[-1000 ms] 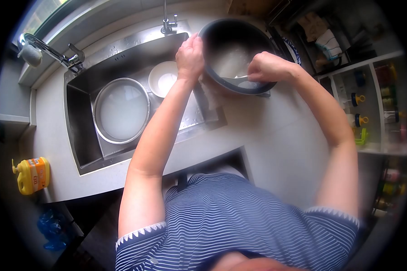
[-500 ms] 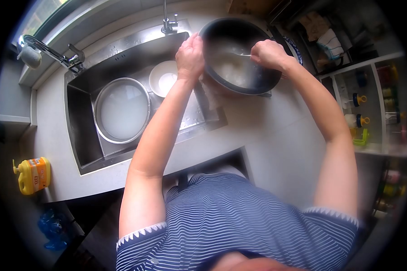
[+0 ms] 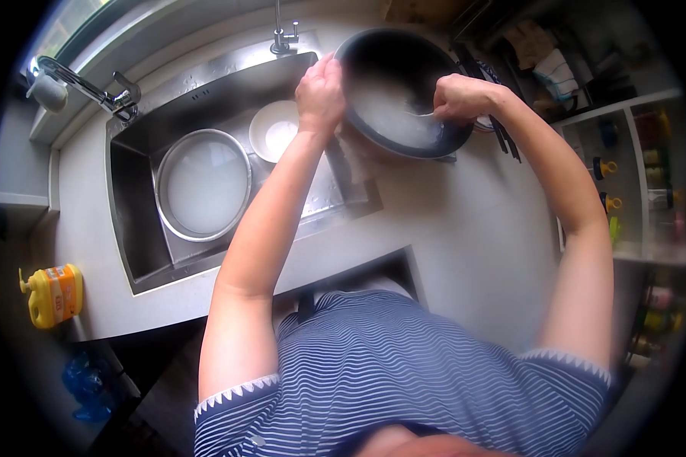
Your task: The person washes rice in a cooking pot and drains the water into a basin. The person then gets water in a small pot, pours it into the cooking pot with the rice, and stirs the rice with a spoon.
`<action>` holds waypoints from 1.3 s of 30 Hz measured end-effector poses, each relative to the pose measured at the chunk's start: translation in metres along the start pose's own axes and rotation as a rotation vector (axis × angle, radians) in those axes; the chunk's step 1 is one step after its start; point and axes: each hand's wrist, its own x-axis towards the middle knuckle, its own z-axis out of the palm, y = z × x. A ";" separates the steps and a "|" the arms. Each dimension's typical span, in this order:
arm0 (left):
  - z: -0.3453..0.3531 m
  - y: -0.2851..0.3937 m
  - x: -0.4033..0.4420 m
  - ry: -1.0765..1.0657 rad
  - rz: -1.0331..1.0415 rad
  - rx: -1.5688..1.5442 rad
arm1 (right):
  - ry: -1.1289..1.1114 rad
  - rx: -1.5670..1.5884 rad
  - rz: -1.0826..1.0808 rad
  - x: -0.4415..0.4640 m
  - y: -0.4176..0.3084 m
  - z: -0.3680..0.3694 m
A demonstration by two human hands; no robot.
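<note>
A dark round pot (image 3: 366, 46) stands tilted on the counter right of the sink, with whitish, cloudy contents in it. My left hand (image 3: 320, 93) grips the pot's left rim, fingers pressed together. Over the right part of the pot, my right hand (image 3: 463, 99) is closed on a thin, light utensil (image 3: 419, 114) that reaches down toward the contents; its lower end is blurred. In the sink are a round metal basin (image 3: 206, 185) of cloudy liquid and a smaller white bowl (image 3: 274, 132) behind my left forearm.
Two faucets rise behind the steel sink (image 3: 146, 270). On the left counter edge stands a yellow pump bottle (image 3: 56, 295). Dark chopsticks or sticks (image 3: 505, 139) lie right of the pot, near a patterned plate. Shelves with bottles (image 3: 604, 168) are at the right.
My right hand first moved up within the pot, then right and slightly down, with the utensil in it. My left hand stays at the rim. The dark sticks now show beside my right wrist.
</note>
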 end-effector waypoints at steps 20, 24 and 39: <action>-0.004 0.009 -0.002 -0.044 -0.057 0.052 | 0.293 -0.127 -0.169 -0.008 -0.013 0.020; -0.003 0.007 -0.002 -0.037 -0.053 0.034 | 0.113 -0.022 -0.261 -0.011 -0.018 0.018; -0.003 0.007 -0.003 -0.034 -0.058 0.001 | 0.399 -0.169 -0.104 0.009 -0.016 0.020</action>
